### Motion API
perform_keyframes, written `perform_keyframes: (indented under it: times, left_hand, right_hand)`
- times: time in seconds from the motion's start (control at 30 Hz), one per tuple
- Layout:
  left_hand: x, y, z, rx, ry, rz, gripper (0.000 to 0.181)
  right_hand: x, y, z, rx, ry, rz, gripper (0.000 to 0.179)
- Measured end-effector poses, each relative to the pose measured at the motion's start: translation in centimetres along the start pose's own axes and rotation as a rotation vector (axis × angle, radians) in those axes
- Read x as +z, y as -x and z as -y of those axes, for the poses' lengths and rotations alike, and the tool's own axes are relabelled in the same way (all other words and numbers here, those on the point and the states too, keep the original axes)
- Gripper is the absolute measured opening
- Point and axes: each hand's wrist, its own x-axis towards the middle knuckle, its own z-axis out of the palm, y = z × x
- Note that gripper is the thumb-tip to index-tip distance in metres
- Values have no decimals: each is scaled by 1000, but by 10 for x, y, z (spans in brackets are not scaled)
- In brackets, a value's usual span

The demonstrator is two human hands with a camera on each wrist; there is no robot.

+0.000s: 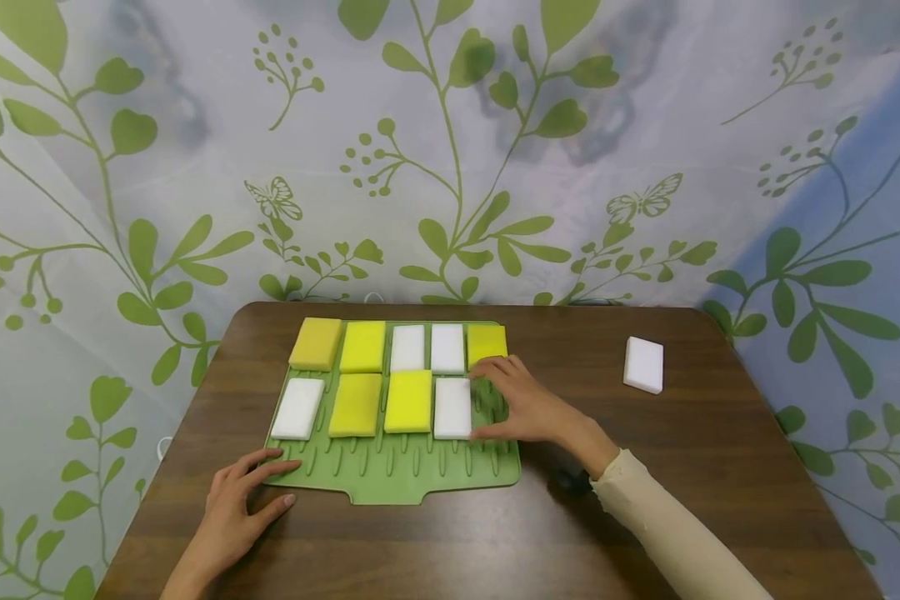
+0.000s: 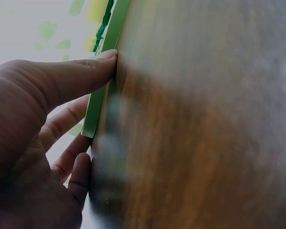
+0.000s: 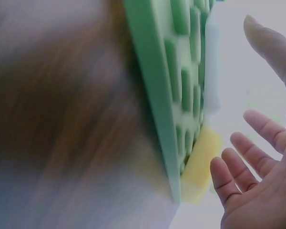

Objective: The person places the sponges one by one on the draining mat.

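A green ribbed draining mat point(image 1: 390, 479) lies on the table, with yellow and white sponges in two rows on it. My right hand point(image 1: 528, 408) is over the mat's right side, fingers spread and holding nothing. Its fingertips are right by a white sponge point(image 1: 452, 408) at the front row's right end, and a yellow sponge point(image 1: 487, 343) lies just behind them. In the right wrist view the palm and loose fingers point(image 3: 252, 167) show bare. My left hand point(image 1: 236, 508) rests at the mat's front left corner, fingertips on its edge. Its thumb point(image 2: 81, 78) lies along the green rim.
One white sponge block point(image 1: 643, 365) lies apart on the right of the brown wooden table point(image 1: 570, 533). A small dark object point(image 1: 570, 482) shows under the right wrist. Behind the table hangs a pale curtain point(image 1: 307, 150) with green leaves.
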Motion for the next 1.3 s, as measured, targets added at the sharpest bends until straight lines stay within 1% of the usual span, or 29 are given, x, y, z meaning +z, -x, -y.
perform_keyframes:
  times: [0.1,0.2,0.43,0.6,0.8,0.9,1.0,1.07,1.2,1.3]
  left_hand:
    - [0,0,0,11,-1,-5,50]
    - [0,1,0,11,1,-4,50]
    - [0,0,0,5,6,8,49]
    - [-1,0,0,9,6,10,49]
    - [0,0,0,19,4,3,50]
    - [0,0,0,19,2,3,50]
    - [0,-1,-1,17,1,2,50]
    - [0,-1,0,17,-3,1,50]
    - [1,0,1,22,-12,-6,50]
    - [1,0,1,26,-10,-11,51]
  right_hand:
    - [-7,7,-9,17,-2,-29,88]
    - [-11,16,-21,55,0,-48,87]
    - [-23,44,-48,132,26,-96,85]
    - [-38,64,-66,177,60,-146,84]
    - [-60,88,-92,206,137,-236,81]
    - [-72,102,-105,248,163,-268,81]
    - [-83,117,-118,309,181,-277,85]
    - [-90,126,-127,349,189,-277,91]
    - [-99,138,-146,435,175,-254,108]
    - [-102,144,-159,501,155,-221,111]
